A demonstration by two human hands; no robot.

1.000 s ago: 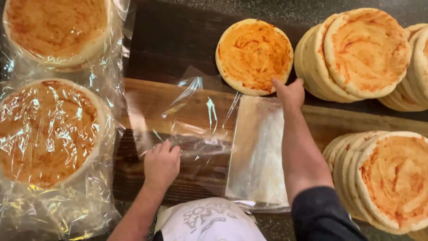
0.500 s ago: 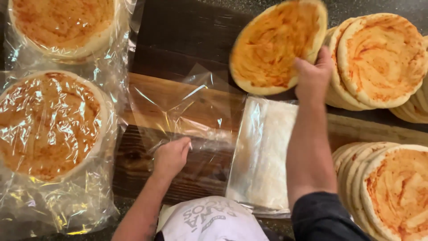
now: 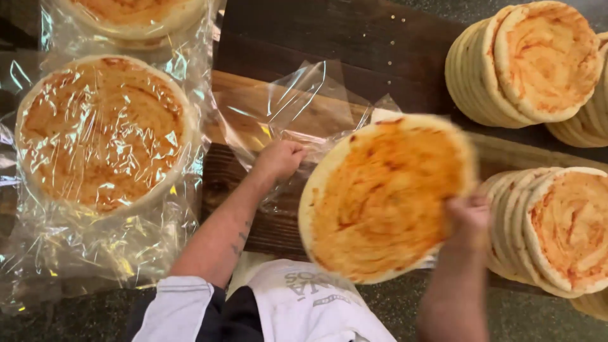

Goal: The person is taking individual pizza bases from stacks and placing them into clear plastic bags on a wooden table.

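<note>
My right hand [image 3: 467, 218] grips a round flatbread [image 3: 386, 196] smeared with orange-red sauce by its right edge, holding it tilted over the wooden board [image 3: 266, 95]. My left hand [image 3: 280, 158] is closed on the mouth of a clear plastic bag [image 3: 291, 107] that lies open on the board, just left of the flatbread's edge. The stack of flat bags under the flatbread is mostly hidden.
Two bagged flatbreads lie at the left, one in the middle [image 3: 104, 133] and one at the top edge [image 3: 136, 16]. Stacks of sauced flatbreads lean at the upper right [image 3: 532, 63] and lower right [image 3: 557, 231]. A dark speckled counter [image 3: 76, 323] runs along the bottom.
My right hand lifted a flatbread from beside the far stack and carried it down and toward me, over the bags. My left hand moved right and pulled up the bag's mouth.
</note>
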